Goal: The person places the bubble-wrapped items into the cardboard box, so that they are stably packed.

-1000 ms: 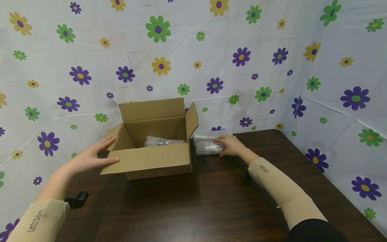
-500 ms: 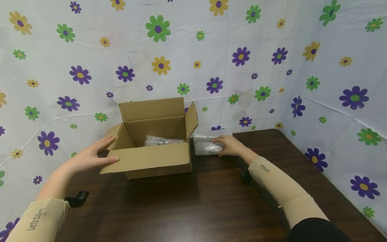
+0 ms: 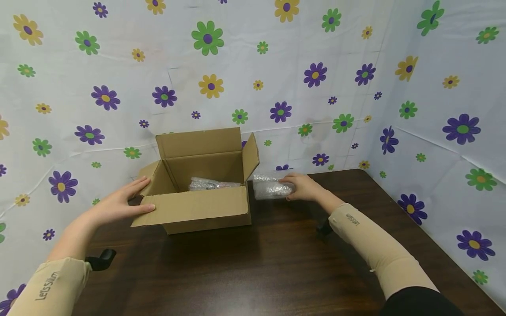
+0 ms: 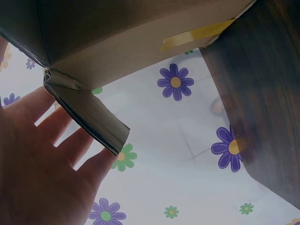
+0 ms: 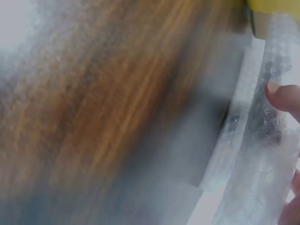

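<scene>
Both hands are apart, on opposite sides of the cardboard box [image 3: 205, 224], which serves as my reference. Left hand [image 3: 114, 204]: fingers extended, laid along the box's left flap [image 3: 148, 171]; thumb resting on the left end of its front flap [image 3: 193, 206]. Right hand [image 3: 305, 188]: thumb and fingers grip a bubble-wrapped bundle [image 3: 272, 188], located just to the right of the box. My right wrist feed shows the thumb [image 5: 285, 97] against the wrap; much of that view is blurred. I cannot tell whether the bundle touches the table [image 3: 261, 263].

Box condition: flaps unfolded. The back flap [image 3: 201, 142] stands raised, and the right flap [image 3: 250, 157] tilts upward. Inside the box I see further bubble wrap [image 3: 215, 184], partly hidden by the front flap; its contents are unclear. My left wrist feed shows yellow tape [image 4: 197, 36] on the box wall. Dark table surface extends in front of the box. Behind the box hangs a flowered backdrop [image 3: 229, 57]. Beige sleeves [image 3: 371, 250] cover both forearms.
</scene>
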`<act>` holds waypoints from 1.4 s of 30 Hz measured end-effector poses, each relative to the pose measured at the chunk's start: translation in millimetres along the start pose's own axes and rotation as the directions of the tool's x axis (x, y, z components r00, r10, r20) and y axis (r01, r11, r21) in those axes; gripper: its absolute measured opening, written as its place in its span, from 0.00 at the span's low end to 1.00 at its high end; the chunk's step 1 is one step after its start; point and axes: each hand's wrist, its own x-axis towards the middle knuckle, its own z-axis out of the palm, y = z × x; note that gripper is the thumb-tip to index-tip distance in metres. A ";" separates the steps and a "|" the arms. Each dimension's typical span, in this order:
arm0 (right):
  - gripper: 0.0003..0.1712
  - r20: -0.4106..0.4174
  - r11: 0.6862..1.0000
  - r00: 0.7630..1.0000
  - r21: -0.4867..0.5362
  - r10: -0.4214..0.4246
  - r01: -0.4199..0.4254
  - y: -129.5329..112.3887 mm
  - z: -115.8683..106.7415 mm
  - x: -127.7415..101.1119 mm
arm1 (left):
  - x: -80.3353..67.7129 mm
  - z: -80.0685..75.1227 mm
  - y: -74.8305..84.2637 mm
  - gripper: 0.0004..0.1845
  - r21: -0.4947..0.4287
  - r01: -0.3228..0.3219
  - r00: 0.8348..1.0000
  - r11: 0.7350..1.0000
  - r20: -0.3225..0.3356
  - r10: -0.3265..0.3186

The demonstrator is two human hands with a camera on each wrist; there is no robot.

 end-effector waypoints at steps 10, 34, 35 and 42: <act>0.37 -0.017 1.000 1.000 0.026 0.010 -0.009 3.9 -18.0 -3.4 | -0.1 -0.5 1.0 0.49 0.003 -0.003 1.000 1.000 0.000 0.003; 0.37 -0.071 0.998 0.997 0.042 -0.035 0.038 -3.5 -83.0 -26.2 | -0.5 -1.7 1.6 0.49 0.020 -0.004 1.000 1.000 0.003 0.004; 0.37 -0.073 0.998 0.997 0.041 -0.037 0.040 -4.1 -85.0 -26.9 | -0.5 -1.8 1.5 0.49 0.020 -0.007 1.000 1.000 0.005 0.007; 0.37 -0.080 0.998 0.996 0.051 -0.036 0.040 -11.5 -98.5 -35.1 | 1.0 -2.3 2.3 0.49 0.024 0.002 1.000 1.000 0.012 -0.002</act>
